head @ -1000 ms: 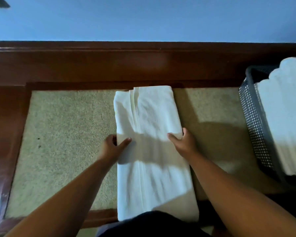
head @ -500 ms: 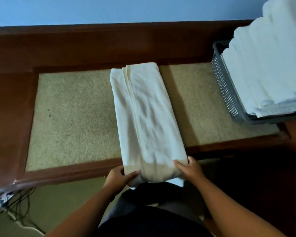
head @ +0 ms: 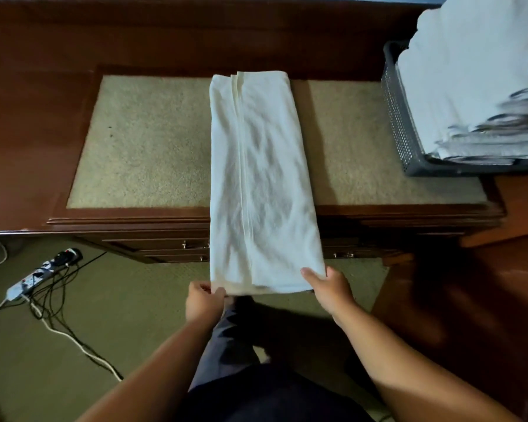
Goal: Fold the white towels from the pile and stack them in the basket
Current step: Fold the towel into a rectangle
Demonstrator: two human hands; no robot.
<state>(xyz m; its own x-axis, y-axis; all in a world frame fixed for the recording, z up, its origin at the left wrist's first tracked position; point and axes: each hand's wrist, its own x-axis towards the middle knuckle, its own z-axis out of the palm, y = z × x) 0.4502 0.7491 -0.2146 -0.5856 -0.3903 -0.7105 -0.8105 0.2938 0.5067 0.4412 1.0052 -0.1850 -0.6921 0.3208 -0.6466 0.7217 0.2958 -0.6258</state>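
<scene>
A white towel (head: pixel 258 178), folded lengthwise into a long strip, lies across the tan inlay of a wooden dresser top (head: pixel 147 141); its near end hangs past the front edge. My left hand (head: pixel 203 301) pinches the near left corner of the towel. My right hand (head: pixel 329 289) grips the near right corner. At the right end of the dresser stands a grey perforated basket (head: pixel 401 117) holding a tall stack of folded white towels (head: pixel 476 77).
Dresser drawers with small metal handles (head: pixel 192 245) face me below the top. A white power strip (head: pixel 40 274) and loose cables (head: pixel 58 327) lie on the green carpet at the left. My dark trousers fill the lower middle.
Both hands slid from the towel's middle down to its near end and took hold of the corners. The view has pulled back, showing the drawers and floor.
</scene>
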